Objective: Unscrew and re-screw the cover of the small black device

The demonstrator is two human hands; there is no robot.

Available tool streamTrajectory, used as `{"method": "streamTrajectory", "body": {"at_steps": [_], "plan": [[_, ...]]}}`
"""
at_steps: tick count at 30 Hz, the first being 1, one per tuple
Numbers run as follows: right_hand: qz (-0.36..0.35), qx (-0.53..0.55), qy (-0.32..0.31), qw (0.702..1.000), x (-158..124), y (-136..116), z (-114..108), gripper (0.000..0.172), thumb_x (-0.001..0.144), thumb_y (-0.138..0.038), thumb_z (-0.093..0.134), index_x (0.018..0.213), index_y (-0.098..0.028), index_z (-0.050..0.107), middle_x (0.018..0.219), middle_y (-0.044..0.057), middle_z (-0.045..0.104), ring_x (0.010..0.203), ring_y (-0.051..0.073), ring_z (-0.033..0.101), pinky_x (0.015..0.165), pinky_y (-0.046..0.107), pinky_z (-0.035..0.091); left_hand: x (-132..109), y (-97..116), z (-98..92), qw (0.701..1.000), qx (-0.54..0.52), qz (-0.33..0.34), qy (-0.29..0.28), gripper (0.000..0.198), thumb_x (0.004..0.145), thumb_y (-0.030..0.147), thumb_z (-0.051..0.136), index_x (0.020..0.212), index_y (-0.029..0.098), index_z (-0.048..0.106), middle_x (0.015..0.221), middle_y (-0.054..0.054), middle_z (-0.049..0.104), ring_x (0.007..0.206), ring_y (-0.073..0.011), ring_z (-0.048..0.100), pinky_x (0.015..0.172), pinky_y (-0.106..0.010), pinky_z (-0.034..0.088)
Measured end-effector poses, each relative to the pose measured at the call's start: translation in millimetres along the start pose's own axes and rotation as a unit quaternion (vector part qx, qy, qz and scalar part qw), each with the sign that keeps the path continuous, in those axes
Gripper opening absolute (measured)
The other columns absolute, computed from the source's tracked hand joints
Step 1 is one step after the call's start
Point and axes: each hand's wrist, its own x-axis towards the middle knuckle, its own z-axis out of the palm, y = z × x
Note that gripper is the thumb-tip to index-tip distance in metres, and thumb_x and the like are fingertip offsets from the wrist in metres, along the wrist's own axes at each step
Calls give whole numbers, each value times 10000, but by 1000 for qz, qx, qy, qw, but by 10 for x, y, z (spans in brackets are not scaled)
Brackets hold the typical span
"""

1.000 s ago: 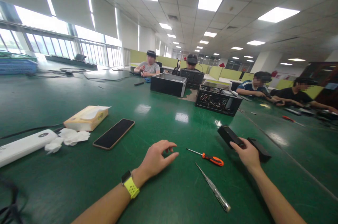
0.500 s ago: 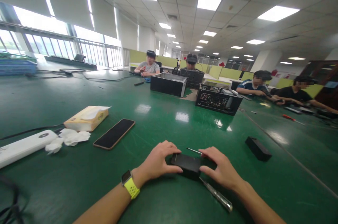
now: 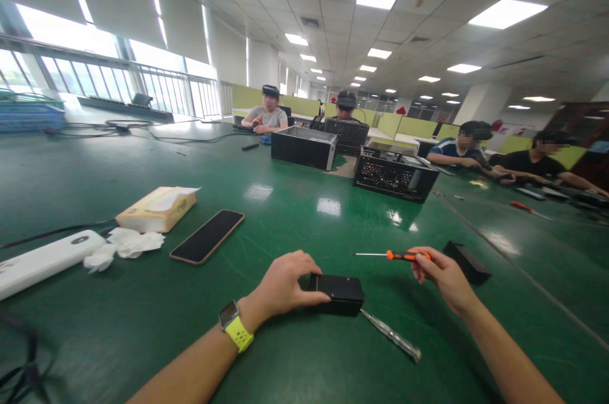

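Note:
My left hand (image 3: 290,283) grips the left end of a small black box (image 3: 342,296) lying on the green table, thumb on the near side and fingers on the far side. To the right, my right hand (image 3: 440,274) holds a screwdriver (image 3: 404,255) by its orange and black handle, its thin shaft pointing left above the table. A second screwdriver with a clear handle (image 3: 394,337) lies slantwise, its tip close to the box's near right corner. Behind my right hand rests another black block (image 3: 469,262).
On the left lie a phone (image 3: 208,236), a tissue pack (image 3: 159,207), crumpled tissues (image 3: 133,242) and a white power strip (image 3: 47,261). Two black computer cases (image 3: 304,149) (image 3: 392,177) stand farther back. Several people sit around the far side, and an orange-handled screwdriver (image 3: 523,207) lies at right.
My right hand has left the box's right end and moved right, now lifting the orange-handled screwdriver from the table. My left hand stays on the box.

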Motion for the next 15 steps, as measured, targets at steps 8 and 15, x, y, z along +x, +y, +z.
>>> {"method": "streamTrajectory", "body": {"at_steps": [8, 15], "plan": [[-8, 106, -14, 994, -75, -131, 108, 323, 829, -448, 683, 971, -158, 695, 603, 4, 601, 538, 166, 553, 538, 312, 475, -11, -21, -16, 999, -24, 19, 15, 366, 734, 467, 813, 930, 179, 701, 918, -63, 698, 868, -231, 630, 791, -325, 506], [-27, 76, 8, 997, -72, -152, 82, 279, 844, -411, 668, 976, -166, 696, 586, -14, 594, 535, 159, 544, 549, 300, 467, -9, -7, -27, 1000, -25, 13, -1, 361, 753, 450, 803, 959, 172, 698, 947, -68, 692, 891, -236, 633, 810, -332, 503]]}}
